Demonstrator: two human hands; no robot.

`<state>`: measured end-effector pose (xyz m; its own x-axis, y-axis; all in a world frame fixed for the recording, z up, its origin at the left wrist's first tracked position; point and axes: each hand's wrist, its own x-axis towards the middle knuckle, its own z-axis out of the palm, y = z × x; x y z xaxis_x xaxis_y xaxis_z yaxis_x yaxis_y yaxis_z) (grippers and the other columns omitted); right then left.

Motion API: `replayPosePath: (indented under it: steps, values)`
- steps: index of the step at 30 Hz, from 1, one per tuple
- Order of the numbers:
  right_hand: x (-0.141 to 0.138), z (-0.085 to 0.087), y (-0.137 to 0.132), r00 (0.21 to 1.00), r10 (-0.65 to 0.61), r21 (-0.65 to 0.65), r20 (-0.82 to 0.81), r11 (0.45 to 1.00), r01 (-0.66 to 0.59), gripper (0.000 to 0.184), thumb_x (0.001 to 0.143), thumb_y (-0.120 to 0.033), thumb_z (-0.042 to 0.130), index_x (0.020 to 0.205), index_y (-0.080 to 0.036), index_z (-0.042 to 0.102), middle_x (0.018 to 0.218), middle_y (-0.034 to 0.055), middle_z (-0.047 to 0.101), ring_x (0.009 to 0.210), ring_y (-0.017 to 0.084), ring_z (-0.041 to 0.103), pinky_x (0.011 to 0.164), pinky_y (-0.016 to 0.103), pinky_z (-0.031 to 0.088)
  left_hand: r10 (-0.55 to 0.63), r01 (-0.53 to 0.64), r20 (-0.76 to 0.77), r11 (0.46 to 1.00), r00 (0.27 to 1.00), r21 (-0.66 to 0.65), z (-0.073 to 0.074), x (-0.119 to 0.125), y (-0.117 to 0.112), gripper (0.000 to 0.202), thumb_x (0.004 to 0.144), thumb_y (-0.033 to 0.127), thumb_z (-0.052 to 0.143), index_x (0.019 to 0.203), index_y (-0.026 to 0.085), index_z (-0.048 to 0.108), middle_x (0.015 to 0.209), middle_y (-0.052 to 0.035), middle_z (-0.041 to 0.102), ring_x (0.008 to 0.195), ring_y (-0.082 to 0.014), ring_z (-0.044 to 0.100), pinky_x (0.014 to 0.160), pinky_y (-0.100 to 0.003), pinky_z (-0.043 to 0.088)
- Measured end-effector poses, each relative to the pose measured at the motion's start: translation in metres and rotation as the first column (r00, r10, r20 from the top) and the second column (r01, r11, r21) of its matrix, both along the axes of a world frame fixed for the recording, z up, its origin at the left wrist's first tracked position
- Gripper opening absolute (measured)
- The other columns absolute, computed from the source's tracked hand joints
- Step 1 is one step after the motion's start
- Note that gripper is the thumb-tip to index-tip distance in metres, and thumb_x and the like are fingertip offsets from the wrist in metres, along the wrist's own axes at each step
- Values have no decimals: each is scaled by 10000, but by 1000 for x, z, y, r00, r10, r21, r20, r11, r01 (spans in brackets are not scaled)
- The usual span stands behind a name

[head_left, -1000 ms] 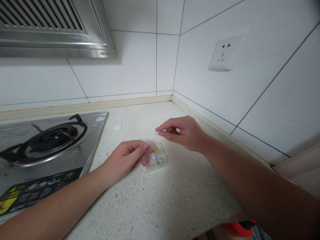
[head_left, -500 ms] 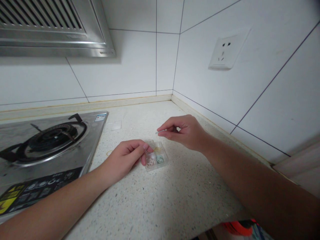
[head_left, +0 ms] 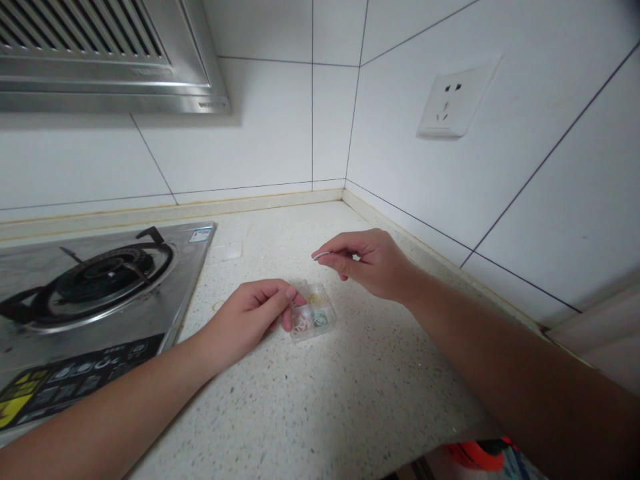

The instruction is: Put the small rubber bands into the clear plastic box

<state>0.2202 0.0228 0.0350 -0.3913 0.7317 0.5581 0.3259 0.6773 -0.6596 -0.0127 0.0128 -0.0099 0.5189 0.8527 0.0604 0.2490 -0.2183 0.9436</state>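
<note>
A small clear plastic box (head_left: 327, 328) with compartments rests on the speckled counter. Inside it are pinkish-white bands (head_left: 301, 323), green bands (head_left: 320, 319) and yellow bands (head_left: 315, 299). My left hand (head_left: 263, 307) grips the box by its left side, covering part of that edge with thumb and fingers. Above and behind the box, my right hand (head_left: 365, 260) pinches a thin whitish-grey band (head_left: 321, 255) between thumb and forefinger. Part of that band is hidden by the fingers.
Left of the box, a yellow band (head_left: 217, 306) lies on the counter (head_left: 320, 413), and a clear flat piece (head_left: 229, 251) lies farther back. A gas stove (head_left: 195, 267) occupies the left side under a range hood (head_left: 200, 80). A wall socket (head_left: 453, 100) is at right.
My right hand has shifted slightly upward, and the band in its fingers has turned so more of it shows. My left hand and the box have stayed in place.
</note>
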Motion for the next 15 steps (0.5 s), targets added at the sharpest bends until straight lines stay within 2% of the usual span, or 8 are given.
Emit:
replayPosePath:
  steps: [6, 10, 15]
  values:
    - [-1, 0, 1, 995, 24, -60, -99, 998, -30, 254, 858, -400, 682, 872, -153, 741, 560, -33, 601, 479, 67, 510, 440, 192, 370, 0, 1, -22, 1000, 1000, 20, 1, 0, 0, 372, 972, 445, 484, 895, 161, 711, 592, 14, 593, 504, -87, 390, 467, -213, 255]
    - [-1, 1, 1, 993, 27, -85, -116, 996, -37, 235, 859, -383, 685, 829, -153, 719, 543, -42, 576, 475, 65, 490, 442, 196, 353, 3, -3, -14, 1000, 1000, 10, 1, -1, -1, 397, 972, 466, 483, 860, 155, 703, 589, 18, 587, 490, -79, 371, 456, -212, 243]
    - [0, 0, 2, 990, 31, -105, -134, 993, -45, 206, 866, -355, 682, 810, -157, 699, 530, -52, 563, 470, 58, 469, 444, 194, 338, -6, 6, -11, 1000, 1000, 4, 1, -1, 0, 391, 971, 473, 486, 902, 161, 712, 598, 21, 596, 505, -80, 391, 468, -209, 263]
